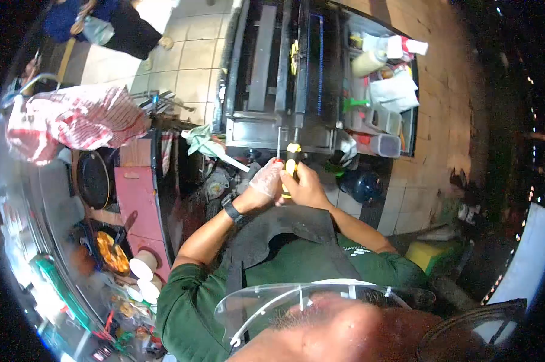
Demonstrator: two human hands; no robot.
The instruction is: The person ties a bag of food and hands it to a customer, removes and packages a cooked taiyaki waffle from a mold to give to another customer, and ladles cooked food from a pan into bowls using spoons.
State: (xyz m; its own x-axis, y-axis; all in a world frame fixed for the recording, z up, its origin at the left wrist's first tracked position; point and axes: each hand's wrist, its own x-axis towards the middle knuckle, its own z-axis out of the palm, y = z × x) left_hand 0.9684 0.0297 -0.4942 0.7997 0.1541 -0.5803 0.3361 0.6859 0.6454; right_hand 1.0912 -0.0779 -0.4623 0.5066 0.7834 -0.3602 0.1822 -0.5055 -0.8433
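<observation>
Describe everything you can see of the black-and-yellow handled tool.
The black-and-yellow handled tool has a slim, dark grip with bright yellow parts, looking like plastic or rubber. It points away from the wearer, nearly straight up the picture, in front of the chest at the near edge of the metal-fronted unit. The right hand wraps its fingers around it; the gloved left hand is close beside it. Whether its far end touches the unit is unclear.

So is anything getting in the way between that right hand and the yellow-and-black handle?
Nothing visible is: the right hand is gripping the yellow-and-black handle directly. The gloved left hand is close alongside, but it doesn't appear to come between them.
</observation>
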